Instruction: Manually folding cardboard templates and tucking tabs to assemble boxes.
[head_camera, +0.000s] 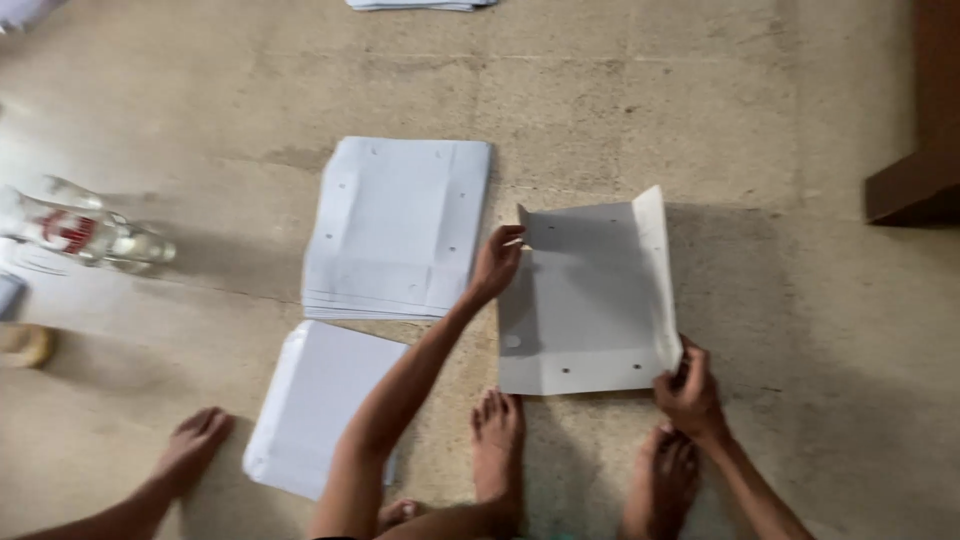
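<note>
Head view: paper stack (395, 228) beside sheet (580, 300)

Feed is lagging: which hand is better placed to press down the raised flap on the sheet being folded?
Probably the right hand: it already pinches the near end of the raised right flap. The left hand holds the sheet by its far left corner, away from that flap.

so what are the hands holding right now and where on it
Both hands hold one punched white sheet on the floor: the left hand at its upper left corner, the right hand at the lower right corner, by the folded-up side flap.
</note>
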